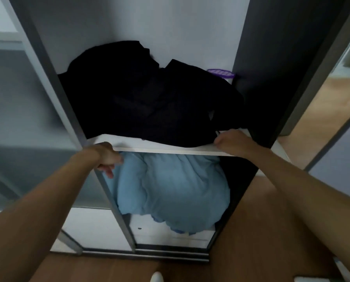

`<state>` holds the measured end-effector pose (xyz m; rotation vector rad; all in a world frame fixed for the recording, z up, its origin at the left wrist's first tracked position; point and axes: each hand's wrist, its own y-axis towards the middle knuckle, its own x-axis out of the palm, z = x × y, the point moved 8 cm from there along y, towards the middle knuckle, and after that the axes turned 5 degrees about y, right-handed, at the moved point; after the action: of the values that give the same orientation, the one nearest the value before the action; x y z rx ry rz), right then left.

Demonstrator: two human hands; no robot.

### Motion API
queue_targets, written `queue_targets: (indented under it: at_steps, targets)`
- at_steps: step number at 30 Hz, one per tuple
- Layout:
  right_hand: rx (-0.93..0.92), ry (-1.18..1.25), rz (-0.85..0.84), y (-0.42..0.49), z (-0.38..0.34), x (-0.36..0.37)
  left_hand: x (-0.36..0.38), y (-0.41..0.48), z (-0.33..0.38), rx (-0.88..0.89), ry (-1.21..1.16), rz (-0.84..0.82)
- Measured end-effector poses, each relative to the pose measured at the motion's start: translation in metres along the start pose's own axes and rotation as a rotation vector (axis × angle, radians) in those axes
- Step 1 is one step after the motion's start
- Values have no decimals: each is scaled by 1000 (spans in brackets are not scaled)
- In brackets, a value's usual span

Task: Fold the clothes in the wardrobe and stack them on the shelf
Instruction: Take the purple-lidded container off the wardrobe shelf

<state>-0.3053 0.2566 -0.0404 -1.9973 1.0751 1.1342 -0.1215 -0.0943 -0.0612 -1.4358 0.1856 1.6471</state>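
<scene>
Two heaps in this wardrobe [149,23]: black clothes [149,102] sprawl unfolded across the shelf [170,150], a blue bundle [170,186] stuffed beneath. The right grip [233,142], fingers curled, pinches the black hem at the shelf's front right corner, by the look of it. The left grip [106,157] sits curled at the front left corner; what it holds, I cannot tell. A purple tub [220,72] is tucked back right. Folding hasn't started; next, drag one garment clear and spread it flat.
</scene>
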Motion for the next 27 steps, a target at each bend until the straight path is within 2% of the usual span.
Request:
queue_targets:
  at_steps: [1, 3, 5, 9, 11, 15, 19, 22, 24, 25, 27]
  targets:
    - [-6, 112, 76, 10, -3, -10, 3, 6, 20, 86, -7, 3]
    - [-20, 220, 292, 31, -7, -34, -5, 16, 73, 276, -73, 162]
    - [-28, 230, 467, 56, -12, -57, -20, 21, 132, 429, -116, 268]
    - [1, 114, 693, 108, -17, -99, -47, 37, 232, 759, -189, 339]
    - [63, 131, 631, 137, -11, -102, -63, 52, 268, 872, -230, 362]
    - [144, 217, 267, 174, 6, -68, -88, 84, 334, 1053, -268, 455]
    - [158, 314, 110, 172, 16, -70, -86, 125, 403, 1142, -104, 421]
    - [135, 384, -8, 160, 13, -70, -72, 164, 443, 1052, 183, 421]
    - [165, 373, -50, 160, 15, -79, -53, 197, 457, 933, 344, 285]
    - [202, 361, -30, 166, 19, -88, -42, 211, 460, 888, 390, 195]
    - [264, 313, 135, 185, 30, -117, -27, 230, 464, 853, 435, 83]
